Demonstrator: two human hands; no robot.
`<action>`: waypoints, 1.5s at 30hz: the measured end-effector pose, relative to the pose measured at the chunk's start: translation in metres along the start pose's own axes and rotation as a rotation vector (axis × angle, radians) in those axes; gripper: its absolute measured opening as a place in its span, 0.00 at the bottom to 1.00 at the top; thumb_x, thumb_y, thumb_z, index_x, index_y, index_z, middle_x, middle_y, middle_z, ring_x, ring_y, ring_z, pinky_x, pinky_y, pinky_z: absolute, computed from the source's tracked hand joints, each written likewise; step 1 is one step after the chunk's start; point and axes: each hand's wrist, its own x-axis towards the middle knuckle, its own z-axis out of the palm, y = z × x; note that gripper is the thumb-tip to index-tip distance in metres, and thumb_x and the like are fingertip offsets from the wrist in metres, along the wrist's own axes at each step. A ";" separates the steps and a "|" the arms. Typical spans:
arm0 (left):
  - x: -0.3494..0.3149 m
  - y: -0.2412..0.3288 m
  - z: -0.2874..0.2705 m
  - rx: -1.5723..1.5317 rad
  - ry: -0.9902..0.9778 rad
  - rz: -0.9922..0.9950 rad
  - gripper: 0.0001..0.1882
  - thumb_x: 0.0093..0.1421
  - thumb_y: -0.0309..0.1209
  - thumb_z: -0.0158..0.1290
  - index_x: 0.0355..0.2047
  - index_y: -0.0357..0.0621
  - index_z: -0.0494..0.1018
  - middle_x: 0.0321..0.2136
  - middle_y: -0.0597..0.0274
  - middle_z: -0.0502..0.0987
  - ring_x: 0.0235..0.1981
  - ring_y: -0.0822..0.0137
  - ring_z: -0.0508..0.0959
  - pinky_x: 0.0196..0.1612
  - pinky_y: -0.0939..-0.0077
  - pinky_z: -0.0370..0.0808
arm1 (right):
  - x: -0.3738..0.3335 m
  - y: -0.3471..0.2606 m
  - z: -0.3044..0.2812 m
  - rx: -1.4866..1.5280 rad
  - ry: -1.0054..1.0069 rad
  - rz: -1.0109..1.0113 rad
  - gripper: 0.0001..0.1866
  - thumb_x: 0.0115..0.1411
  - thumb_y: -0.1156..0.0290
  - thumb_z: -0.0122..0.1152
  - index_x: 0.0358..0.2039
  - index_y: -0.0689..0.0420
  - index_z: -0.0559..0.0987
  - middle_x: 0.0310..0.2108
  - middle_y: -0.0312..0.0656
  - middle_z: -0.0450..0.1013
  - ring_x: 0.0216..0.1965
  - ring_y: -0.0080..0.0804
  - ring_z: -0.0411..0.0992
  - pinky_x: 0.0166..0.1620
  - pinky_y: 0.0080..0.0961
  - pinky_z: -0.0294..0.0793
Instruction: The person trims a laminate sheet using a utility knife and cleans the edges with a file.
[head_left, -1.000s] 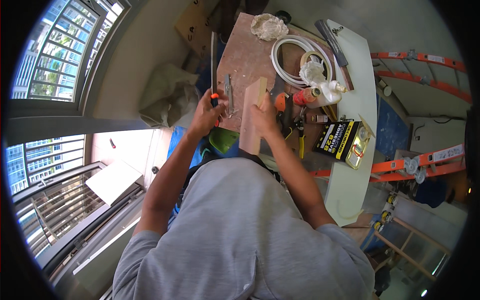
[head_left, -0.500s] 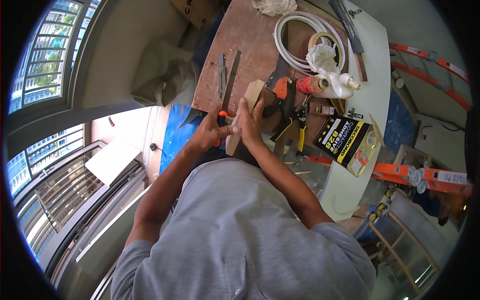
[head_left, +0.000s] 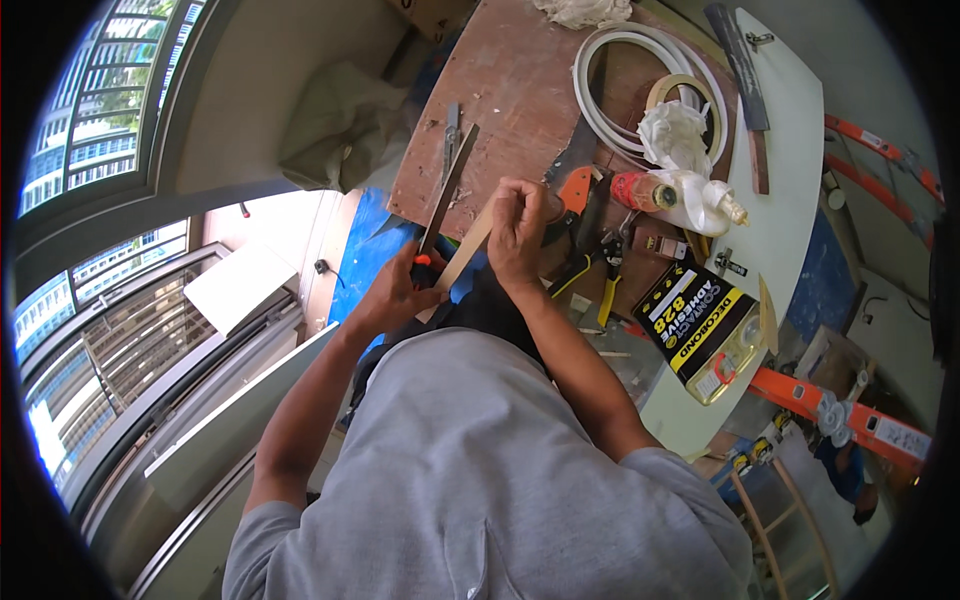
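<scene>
My left hand (head_left: 398,290) is closed around the black and orange handle of a long, flat, dark-bladed file (head_left: 449,190). The blade points away over the near edge of the brown work board (head_left: 510,75). My right hand (head_left: 518,235) is closed on the far end of a pale wooden strip (head_left: 466,257), fingers bent over it. The strip slants down toward my left hand, whose thumb is at its near end. A small gap lies between blade and strip. My right fingers hide the strip's far end.
Right of my hands lie yellow-and-black handled pliers (head_left: 610,285), an orange-handled tool (head_left: 573,190), a red-labelled bottle (head_left: 640,190) and a black-and-yellow adhesive tin (head_left: 700,330). Coiled white edging (head_left: 590,85) sits farther back. A grey utility knife (head_left: 452,140) lies beyond the file. An orange ladder (head_left: 850,415) stands right.
My right hand has gone from straight fingers along the wooden strip to a bent-finger grip on its far end. The strip has turned. My left hand keeps the file; the whole view has shifted slightly.
</scene>
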 end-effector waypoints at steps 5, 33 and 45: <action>-0.013 -0.004 0.012 0.155 0.152 0.076 0.21 0.63 0.34 0.64 0.51 0.38 0.72 0.43 0.47 0.83 0.44 0.47 0.83 0.51 0.59 0.78 | 0.005 0.002 -0.011 -0.050 0.010 -0.126 0.08 0.75 0.69 0.53 0.47 0.59 0.74 0.46 0.43 0.74 0.51 0.36 0.64 0.60 0.34 0.61; -0.046 0.131 0.024 0.364 0.050 -0.100 0.32 0.70 0.25 0.51 0.73 0.39 0.60 0.43 0.36 0.80 0.42 0.36 0.81 0.46 0.48 0.77 | 0.011 0.013 -0.001 0.044 0.010 -0.099 0.09 0.74 0.69 0.54 0.43 0.62 0.69 0.43 0.49 0.67 0.46 0.44 0.68 0.55 0.41 0.66; -0.056 0.130 0.029 0.346 0.072 -0.096 0.33 0.69 0.23 0.51 0.73 0.37 0.58 0.45 0.34 0.80 0.44 0.34 0.81 0.48 0.47 0.77 | 0.010 0.017 -0.004 -0.001 -0.021 -0.106 0.08 0.75 0.70 0.51 0.45 0.61 0.68 0.45 0.46 0.65 0.46 0.37 0.66 0.54 0.35 0.66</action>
